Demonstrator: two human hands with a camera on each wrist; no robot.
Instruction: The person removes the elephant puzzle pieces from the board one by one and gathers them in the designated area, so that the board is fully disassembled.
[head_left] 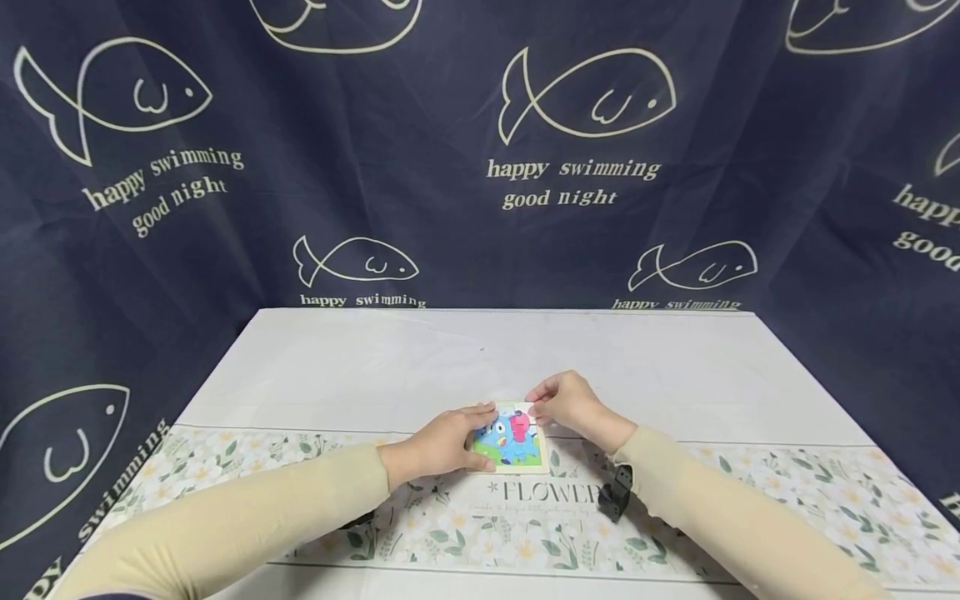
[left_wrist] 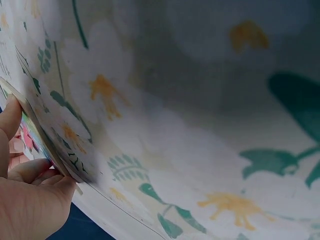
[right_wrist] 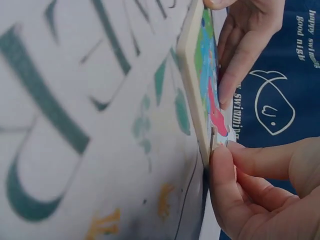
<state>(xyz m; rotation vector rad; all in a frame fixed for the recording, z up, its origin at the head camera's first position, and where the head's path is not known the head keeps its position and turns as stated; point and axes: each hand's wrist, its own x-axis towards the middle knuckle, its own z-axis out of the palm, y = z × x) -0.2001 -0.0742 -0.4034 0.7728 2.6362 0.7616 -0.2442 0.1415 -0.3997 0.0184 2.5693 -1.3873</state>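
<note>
A small square jigsaw puzzle (head_left: 517, 450) with a blue cartoon elephant and a pink ear lies in a pale wooden tray (right_wrist: 187, 55) on the table. My left hand (head_left: 438, 443) grips the tray's left side, thumb at the near edge and fingers along the far edge. At the far right corner my right hand (head_left: 573, 403) pinches a small puzzle piece (right_wrist: 221, 138) between thumb and forefinger. That piece sits slightly raised at the tray's corner, partly hidden by the fingertips. In the left wrist view, the left thumb and fingers lie around the tray edge (left_wrist: 42, 132).
The white table (head_left: 360, 358) has a floral printed band (head_left: 480, 533) with lettering across it, beneath the puzzle. A dark blue curtain (head_left: 450, 208) with fish drawings hangs behind and at both sides. Dark wrist devices, one being the right device (head_left: 617, 493), hang under the sleeves.
</note>
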